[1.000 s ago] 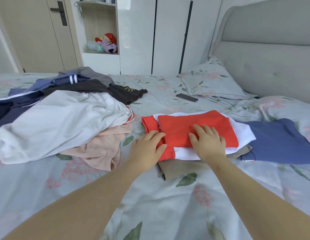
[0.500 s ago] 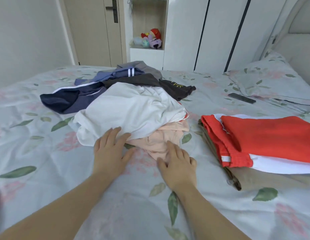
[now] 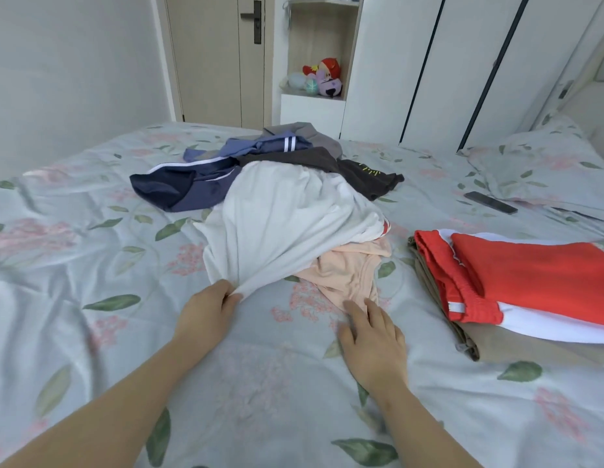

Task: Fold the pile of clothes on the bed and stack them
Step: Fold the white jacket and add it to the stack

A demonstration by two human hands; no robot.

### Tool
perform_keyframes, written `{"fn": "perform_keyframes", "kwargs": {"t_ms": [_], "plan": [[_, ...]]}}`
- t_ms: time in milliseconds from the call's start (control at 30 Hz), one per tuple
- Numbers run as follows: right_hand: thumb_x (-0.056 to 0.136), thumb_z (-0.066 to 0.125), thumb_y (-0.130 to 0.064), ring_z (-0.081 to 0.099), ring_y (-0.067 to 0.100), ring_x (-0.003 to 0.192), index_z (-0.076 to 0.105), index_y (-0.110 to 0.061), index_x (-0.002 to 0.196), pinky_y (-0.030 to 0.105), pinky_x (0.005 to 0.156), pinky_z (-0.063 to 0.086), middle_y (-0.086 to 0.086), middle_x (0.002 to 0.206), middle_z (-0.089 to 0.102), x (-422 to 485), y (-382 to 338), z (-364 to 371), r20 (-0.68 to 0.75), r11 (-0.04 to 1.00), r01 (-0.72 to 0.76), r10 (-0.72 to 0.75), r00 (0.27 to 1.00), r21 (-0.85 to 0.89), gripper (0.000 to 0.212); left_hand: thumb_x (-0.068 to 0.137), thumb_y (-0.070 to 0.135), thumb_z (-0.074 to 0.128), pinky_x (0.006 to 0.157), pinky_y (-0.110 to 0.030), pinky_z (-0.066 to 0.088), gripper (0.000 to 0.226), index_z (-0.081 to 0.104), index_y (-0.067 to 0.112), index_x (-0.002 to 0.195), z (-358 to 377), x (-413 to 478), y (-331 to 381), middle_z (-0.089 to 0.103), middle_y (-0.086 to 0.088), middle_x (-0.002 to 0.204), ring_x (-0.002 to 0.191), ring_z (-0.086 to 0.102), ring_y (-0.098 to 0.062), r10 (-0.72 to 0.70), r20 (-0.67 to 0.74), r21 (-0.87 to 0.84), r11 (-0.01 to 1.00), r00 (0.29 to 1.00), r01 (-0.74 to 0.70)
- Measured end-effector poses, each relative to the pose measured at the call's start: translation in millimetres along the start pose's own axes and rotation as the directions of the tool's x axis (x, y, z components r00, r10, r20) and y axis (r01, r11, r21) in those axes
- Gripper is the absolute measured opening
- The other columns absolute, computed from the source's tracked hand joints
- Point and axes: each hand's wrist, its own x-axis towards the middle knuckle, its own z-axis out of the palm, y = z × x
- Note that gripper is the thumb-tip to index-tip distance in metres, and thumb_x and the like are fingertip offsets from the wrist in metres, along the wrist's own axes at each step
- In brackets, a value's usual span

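I am pinching the white shirt's (image 3: 287,224) hem with my left hand (image 3: 206,312). My right hand (image 3: 371,336) is lying open on the bed (image 3: 74,265), touching the pink garment (image 3: 348,271). Pulling could be dragging the pile toward the folded stack (image 3: 516,282) and knocking it.

Hands: two, the left hand (image 3: 206,309) and the right hand (image 3: 371,336).
Loose clothes in the pile: at least six, namely a white garment (image 3: 287,217), a pink garment (image 3: 348,271), a navy garment (image 3: 179,187), a blue garment with white stripes (image 3: 263,146), a grey garment (image 3: 304,133) and a dark brown garment (image 3: 361,170).
Folded clothes in the stack (image 3: 516,292): three visible layers, red, white and khaki.
Pillows: one pillow (image 3: 543,167).
Phones: one phone (image 3: 490,202).
Beds: one bed (image 3: 57,265).
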Motion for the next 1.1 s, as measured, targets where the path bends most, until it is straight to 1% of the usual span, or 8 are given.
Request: {"fn": "perform_keyframes", "kwargs": {"t_ms": [233,467,600,667,767,867,967,1100], "plan": [[0.098,0.025,-0.047,-0.002,0.013,0.147,0.017,-0.038,0.149,0.033,0.116,-0.002,-0.008,0.16,0.002,-108,-17,-8,0.192,0.999,0.05,-0.05,0.98,0.008,0.052,0.1,0.029,0.043,0.055,-0.028,0.026,0.034,0.031,0.026,0.068,-47,-89,26,0.044,0.006,0.066,0.071,0.047,-0.018,0.031,0.251,0.0,0.999,0.967,-0.032],[0.094,0.046,-0.039,0.024,0.013,0.141,0.026,-0.034,0.147,0.03,0.115,0.019,-0.007,0.155,0.025,-191,-37,-33,0.263,0.98,0.022,-0.075,0.962,0.198,0.057,0.099,0.02,0.046,0.058,-0.03,0.026,0.036,0.029,0.025,0.067,-99,-170,56,0.044,-0.004,0.069,0.07,0.045,-0.021,0.174,0.191,-0.167,0.976,0.966,-0.143],[0.089,0.058,-0.018,0.047,0.014,0.119,0.021,-0.036,0.147,0.027,0.103,0.037,-0.001,0.142,0.04,-223,-62,-55,0.109,0.794,0.043,-0.137,0.985,0.606,0.071,0.098,0.02,0.048,0.063,-0.03,0.035,0.03,0.038,0.021,0.07,-137,-203,60,0.044,0.0,0.069,0.069,0.044,-0.019,0.189,0.18,-0.263,0.955,0.965,-0.138],[0.086,0.062,-0.016,0.046,0.011,0.108,0.018,-0.039,0.147,0.022,0.095,0.038,-0.004,0.138,0.039,-233,-76,-65,0.009,0.77,0.155,-0.205,0.979,0.619,0.079,0.097,0.022,0.05,0.062,-0.028,0.036,0.025,0.045,0.019,0.073,-153,-220,61,0.046,0.003,0.068,0.067,0.043,-0.015,0.203,0.193,-0.286,0.947,0.96,-0.143],[0.082,0.068,-0.014,0.033,0.006,0.129,0.019,-0.042,0.146,0.021,0.101,0.034,-0.008,0.146,0.028,-244,-94,-78,-0.109,0.72,0.303,-0.304,0.947,0.624,0.085,0.096,0.021,0.052,0.063,-0.028,0.038,0.018,0.054,0.016,0.078,-171,-244,63,0.054,0.0,0.071,0.066,0.047,-0.014,0.231,0.242,-0.381,0.916,0.942,-0.127],[0.083,0.069,-0.02,0.026,0.013,0.137,0.048,-0.033,0.133,0.018,0.101,0.026,-0.003,0.151,0.023,-251,-103,-83,-0.102,0.749,0.349,-0.357,0.929,0.563,0.055,0.096,0.017,0.053,0.061,-0.027,0.037,0.016,0.058,0.012,0.081,-179,-263,60,0.058,-0.002,0.07,0.064,0.048,-0.013,0.29,0.302,-0.485,0.867,0.908,-0.116],[0.085,0.062,-0.009,0.047,0.018,0.113,0.063,-0.016,0.098,0.017,0.087,0.033,0.002,0.122,0.052,-256,-100,-87,-0.158,0.738,0.396,-0.373,0.914,0.547,0.015,0.096,0.012,0.053,0.066,-0.023,0.045,0.018,0.063,0.017,0.082,-176,-274,52,0.064,0.007,0.069,0.067,0.056,-0.007,0.311,0.291,-0.581,0.809,0.905,-0.091],[0.09,0.051,-0.007,0.048,0.021,0.074,0.046,-0.02,0.072,0.017,0.06,0.035,-0.002,0.069,0.049,-252,-73,-95,-0.136,0.676,0.142,-0.062,0.989,0.723,0.022,0.096,0.005,0.047,0.079,-0.018,0.045,0.029,0.063,0.025,0.084,-155,-266,28,0.064,0.009,0.08,0.083,0.06,-0.012,0.133,0.129,-0.564,0.825,0.983,-0.038]]}}
